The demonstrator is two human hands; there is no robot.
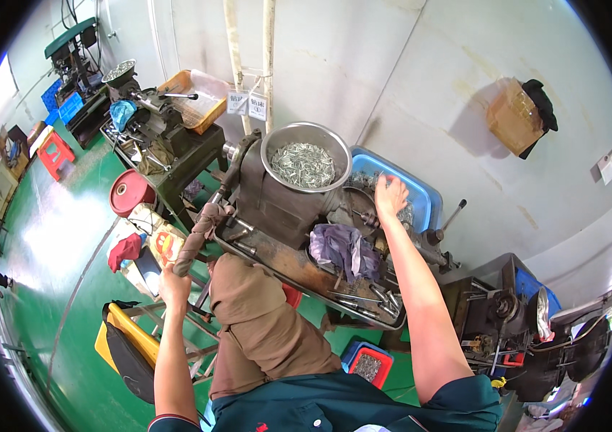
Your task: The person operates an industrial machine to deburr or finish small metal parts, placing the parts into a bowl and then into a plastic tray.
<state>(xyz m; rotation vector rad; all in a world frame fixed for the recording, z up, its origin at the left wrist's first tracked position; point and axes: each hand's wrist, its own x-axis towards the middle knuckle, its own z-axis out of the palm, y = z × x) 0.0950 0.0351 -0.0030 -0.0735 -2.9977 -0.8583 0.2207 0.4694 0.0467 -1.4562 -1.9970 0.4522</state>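
Note:
My left hand (174,285) is closed around the lower end of a long lever wrapped in brown cloth (196,236), which slants up to the left side of a bench machine (273,205). My right hand (391,196) reaches over the near edge of a blue plastic tray (429,199) holding small metal parts, just right of the machine's spindle (368,218). Its fingers are curled together; anything between them is too small to make out. On top of the machine, a round metal bowl (340,138) holds many small metal pins (301,165).
A crumpled purple-grey rag (345,250) and several metal tools (363,306) lie in the machine's oily tray. Below sits a red bin (381,374) of small parts. A yellow stool (127,337) stands left, another machine (151,108) farther back, and more machinery (500,317) at right.

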